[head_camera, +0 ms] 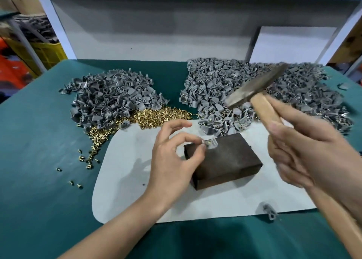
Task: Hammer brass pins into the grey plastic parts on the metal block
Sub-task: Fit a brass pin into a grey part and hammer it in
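Nearest the viewer, the right hand (305, 150) wraps its fingers round the pale wooden handle of a hammer (262, 105). The hammer's steel head hangs blurred beyond the knuckles, well above the work. To the left of this hand, and lower, the metal block (229, 164) lies flat on a white mat (125, 172); it is dark and rust-brown. The left hand (172, 156) reaches in from the near left. Its thumb and forefinger pinch a grey plastic part (211, 143) on the far left corner of the block's top face, and the other fingers are lifted and loosely curved above it. A brass-coloured spot shows in the part just past the fingertips, but whether a pin is seated there cannot be told. Beyond the left hand's raised fingers, a drift of brass pins (156, 116) spreads along the mat's far edge and onto the green table cover (39, 160). A few strays are scattered out to the left of the wrist. Farther off, left of that hand, sits the left heap (109, 98) of grey parts. The larger right heap (211, 82) lies beyond the block and behind the hammer head. One stray grey part (269, 210) rests at the mat's near edge, below the right hand. A white panel (156, 33) closes the bench behind both heaps.
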### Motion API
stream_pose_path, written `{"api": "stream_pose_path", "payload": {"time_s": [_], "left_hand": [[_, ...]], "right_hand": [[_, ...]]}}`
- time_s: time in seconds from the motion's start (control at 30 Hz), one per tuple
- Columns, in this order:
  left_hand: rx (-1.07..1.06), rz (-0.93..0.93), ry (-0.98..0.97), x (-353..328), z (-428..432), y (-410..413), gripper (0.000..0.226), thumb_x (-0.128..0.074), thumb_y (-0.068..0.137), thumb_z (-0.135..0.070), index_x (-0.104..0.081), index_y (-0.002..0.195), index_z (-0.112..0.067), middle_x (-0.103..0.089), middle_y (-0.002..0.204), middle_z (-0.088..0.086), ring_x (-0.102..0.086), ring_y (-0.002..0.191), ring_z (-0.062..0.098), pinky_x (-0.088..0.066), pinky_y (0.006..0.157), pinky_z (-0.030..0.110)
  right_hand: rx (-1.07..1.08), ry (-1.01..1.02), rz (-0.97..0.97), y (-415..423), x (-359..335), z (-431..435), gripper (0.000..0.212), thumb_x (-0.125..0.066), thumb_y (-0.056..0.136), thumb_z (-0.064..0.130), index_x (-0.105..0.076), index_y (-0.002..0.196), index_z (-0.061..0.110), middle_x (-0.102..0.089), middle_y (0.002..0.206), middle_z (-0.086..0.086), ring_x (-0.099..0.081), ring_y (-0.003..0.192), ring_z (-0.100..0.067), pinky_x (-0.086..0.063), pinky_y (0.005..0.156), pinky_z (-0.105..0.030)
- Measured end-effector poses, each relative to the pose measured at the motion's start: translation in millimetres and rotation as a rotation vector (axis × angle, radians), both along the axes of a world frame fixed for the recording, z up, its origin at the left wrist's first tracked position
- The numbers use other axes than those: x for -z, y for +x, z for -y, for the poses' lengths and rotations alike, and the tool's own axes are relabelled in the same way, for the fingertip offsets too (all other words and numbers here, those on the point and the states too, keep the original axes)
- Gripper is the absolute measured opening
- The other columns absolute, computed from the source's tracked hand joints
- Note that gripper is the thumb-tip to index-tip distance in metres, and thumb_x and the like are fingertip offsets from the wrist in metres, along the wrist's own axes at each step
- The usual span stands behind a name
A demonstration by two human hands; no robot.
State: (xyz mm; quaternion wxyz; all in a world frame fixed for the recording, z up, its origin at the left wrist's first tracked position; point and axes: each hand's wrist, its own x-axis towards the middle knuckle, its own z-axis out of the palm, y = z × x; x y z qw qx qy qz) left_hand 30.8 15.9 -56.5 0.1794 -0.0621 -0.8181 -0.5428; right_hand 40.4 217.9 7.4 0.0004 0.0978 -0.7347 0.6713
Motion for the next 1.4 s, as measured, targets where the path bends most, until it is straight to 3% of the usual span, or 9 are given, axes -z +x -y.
{"api": "stream_pose_path", "payload": {"time_s": [0.1, 0.27, 0.57, 0.77, 0.93, 1.1, 1.17, 1.27, 1.4], "left_hand": [[0.110, 0.020, 0.230, -32, 1, 5, 0.017, -0.069, 0.081, -0.006, -0.063, 0.070, -0.017, -0.071, 0.092, -0.008, -0.066, 0.092, 0.002, -0.046, 0.081, 0.012], [0.289, 0.179, 0.487, -66, -6, 14, 0.018, -0.057, 0.069, -0.011, -0.063, 0.059, -0.024, -0.072, 0.069, 0.003, -0.071, 0.063, 0.017, -0.050, 0.067, 0.013], [0.347, 0.317, 0.518, -69, -8, 19, 0.018, -0.057, 0.069, -0.018, -0.065, 0.054, -0.027, -0.072, 0.067, 0.005, -0.068, 0.069, 0.019, -0.043, 0.083, 0.032], [0.379, 0.302, 0.510, -69, -11, 20, 0.018, -0.057, 0.069, -0.018, -0.065, 0.055, -0.027, -0.071, 0.065, 0.004, -0.070, 0.067, 0.016, -0.041, 0.080, 0.027], [0.411, 0.303, 0.530, -66, -13, 20, 0.018, -0.057, 0.069, -0.017, -0.064, 0.057, -0.028, -0.070, 0.062, 0.002, -0.071, 0.066, 0.015, -0.047, 0.066, 0.010], [0.405, 0.323, 0.577, -62, -17, 19, 0.008, -0.063, 0.061, -0.019, -0.065, 0.057, -0.025, -0.070, 0.068, 0.009, -0.071, 0.075, 0.028, -0.053, 0.076, 0.024], [0.386, 0.316, 0.561, -60, -18, 20, 0.001, -0.066, 0.058, -0.022, -0.065, 0.058, -0.022, -0.068, 0.075, 0.016, -0.069, 0.084, 0.038, -0.054, 0.085, 0.036], [0.430, 0.287, 0.566, -59, -19, 22, 0.015, -0.070, 0.071, -0.010, -0.062, 0.061, -0.017, -0.070, 0.067, 0.006, -0.072, 0.068, 0.021, -0.054, 0.059, 0.017], [0.326, 0.129, 0.362, -50, -23, 22, 0.017, -0.069, 0.074, -0.013, -0.060, 0.066, -0.024, -0.071, 0.078, -0.009, -0.071, 0.074, 0.020, -0.056, 0.064, 0.022]], "right_hand": [[-0.117, -0.326, 0.366, -11, 23, -1, 0.040, -0.053, 0.081, 0.021, -0.063, 0.119, 0.031, -0.030, 0.048, -0.003, -0.023, 0.022, -0.007, -0.029, 0.035, -0.011], [-0.176, -0.461, 0.481, -16, 49, -2, 0.027, -0.049, 0.087, 0.017, -0.066, 0.106, 0.024, -0.026, 0.051, -0.005, -0.022, 0.021, -0.006, -0.031, 0.033, -0.012], [-0.192, -0.519, 0.515, -20, 58, -5, 0.038, -0.049, 0.084, 0.015, -0.061, 0.120, 0.022, -0.028, 0.049, -0.005, -0.013, 0.023, -0.009, -0.031, 0.029, -0.013], [-0.216, -0.525, 0.522, -21, 59, -5, 0.035, -0.052, 0.081, 0.017, -0.063, 0.114, 0.021, -0.029, 0.048, -0.004, -0.014, 0.022, -0.009, -0.030, 0.029, -0.013], [-0.191, -0.532, 0.518, -21, 61, -5, 0.034, -0.047, 0.086, 0.014, -0.063, 0.115, 0.021, -0.029, 0.049, -0.004, -0.024, 0.020, -0.008, -0.031, 0.029, -0.013], [-0.172, -0.471, 0.478, -15, 57, -2, 0.034, -0.052, 0.085, 0.014, -0.063, 0.116, 0.022, -0.029, 0.049, -0.003, -0.024, 0.021, -0.007, -0.029, 0.032, -0.011], [-0.161, -0.384, 0.436, -10, 52, 2, 0.028, -0.061, 0.079, 0.013, -0.064, 0.107, 0.014, -0.029, 0.050, -0.005, -0.024, 0.023, -0.008, -0.026, 0.032, -0.011], [-0.163, -0.308, 0.356, -1, 40, 9, 0.027, -0.074, 0.071, 0.009, -0.055, 0.089, 0.003, -0.032, 0.055, -0.015, -0.025, 0.025, -0.008, -0.026, 0.033, -0.010], [-0.213, -0.458, 0.337, 3, 13, 16, 0.032, -0.077, 0.064, 0.008, -0.049, 0.078, 0.013, -0.039, 0.054, -0.004, -0.027, 0.024, -0.007, -0.030, 0.032, -0.012]]}}
